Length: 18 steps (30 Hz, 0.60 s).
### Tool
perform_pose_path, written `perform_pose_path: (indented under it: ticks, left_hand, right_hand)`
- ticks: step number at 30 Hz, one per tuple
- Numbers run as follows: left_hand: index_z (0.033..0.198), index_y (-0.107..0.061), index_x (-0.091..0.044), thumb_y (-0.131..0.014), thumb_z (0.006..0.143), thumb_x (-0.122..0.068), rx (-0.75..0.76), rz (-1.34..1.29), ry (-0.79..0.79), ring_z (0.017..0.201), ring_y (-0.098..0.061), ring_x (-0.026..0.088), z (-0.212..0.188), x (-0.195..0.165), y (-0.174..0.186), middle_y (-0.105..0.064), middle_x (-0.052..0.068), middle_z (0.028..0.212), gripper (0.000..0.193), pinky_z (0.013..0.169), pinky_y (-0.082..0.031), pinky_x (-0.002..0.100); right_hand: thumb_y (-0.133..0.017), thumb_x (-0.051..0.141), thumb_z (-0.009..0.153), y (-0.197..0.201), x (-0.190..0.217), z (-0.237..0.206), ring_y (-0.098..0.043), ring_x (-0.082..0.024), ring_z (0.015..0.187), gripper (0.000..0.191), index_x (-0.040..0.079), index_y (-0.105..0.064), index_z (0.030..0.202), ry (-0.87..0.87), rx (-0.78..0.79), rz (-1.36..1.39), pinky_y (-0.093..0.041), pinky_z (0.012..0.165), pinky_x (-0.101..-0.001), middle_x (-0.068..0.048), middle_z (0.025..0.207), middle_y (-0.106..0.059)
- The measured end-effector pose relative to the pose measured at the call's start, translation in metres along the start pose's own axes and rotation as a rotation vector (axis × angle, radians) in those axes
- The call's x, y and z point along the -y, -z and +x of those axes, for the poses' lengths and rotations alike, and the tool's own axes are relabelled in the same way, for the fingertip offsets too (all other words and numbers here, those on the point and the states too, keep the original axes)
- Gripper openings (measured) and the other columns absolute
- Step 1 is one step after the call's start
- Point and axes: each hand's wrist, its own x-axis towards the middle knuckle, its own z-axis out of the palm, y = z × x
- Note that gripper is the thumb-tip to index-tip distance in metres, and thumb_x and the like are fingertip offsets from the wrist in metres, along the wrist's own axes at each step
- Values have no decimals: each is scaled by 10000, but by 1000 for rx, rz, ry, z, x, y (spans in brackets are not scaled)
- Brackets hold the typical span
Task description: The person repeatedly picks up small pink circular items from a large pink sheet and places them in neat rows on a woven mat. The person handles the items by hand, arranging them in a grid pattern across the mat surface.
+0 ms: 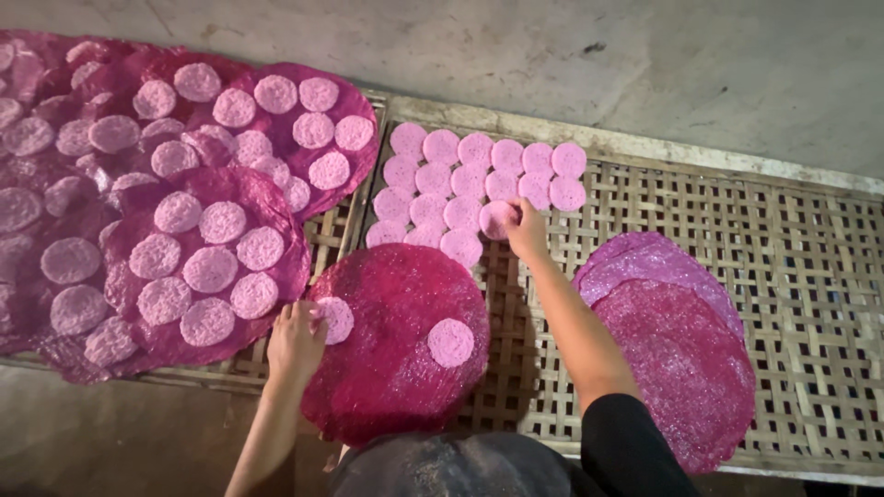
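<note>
Two bare hands were at work over a woven bamboo rack laid on a concrete floor. The left hand rested at the near-left edge of a dark pink round sheet, its fingers curled on a pale pink disc that lay on that sheet. A second pale disc sat alone further right on the same sheet, well apart from the first.

The right hand reached forward past the sheet, fingertips pinched on another small pale disc at the near edge of a cluster of pale discs packed edge to edge in rows straight on the rack. That disc touched its neighbours in the cluster. A black sleeve covered the upper part of the right arm.

Off to the right lay a stack of bare dark pink sheets, overlapping one another, near the right arm but not touching it. To the left, several more sheets dotted with discs overlapped across the rack, the nearest just beside the left hand.
</note>
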Motion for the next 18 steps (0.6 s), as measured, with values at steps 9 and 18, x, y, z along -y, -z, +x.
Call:
perform_pose_path:
  ticks: [9, 18]
  left_hand:
    - [1175, -519, -55, -737, 830, -155, 105, -340, 84, 940, -737, 350, 22, -7, 3, -721, 191, 1025, 420, 803, -577, 432]
    - [1240, -462, -28, -738, 853, -62, 532, -789, 66, 1007, -730, 249, 11, -152, 6, -672, 180, 1170, 477, 791, -655, 314]
  right_hand:
    - [-771, 103, 890, -8, 54, -34, -626, -386, 922, 360, -3, -597, 1187, 355, -268, -229, -502, 805, -484, -238, 1024, -661]
    - [-620, 164, 1024, -45, 121, -133, -680, -233, 1023, 299, -40, -651, 1241, -1006, 635, 1231, -580, 886, -309, -166, 1140, -709]
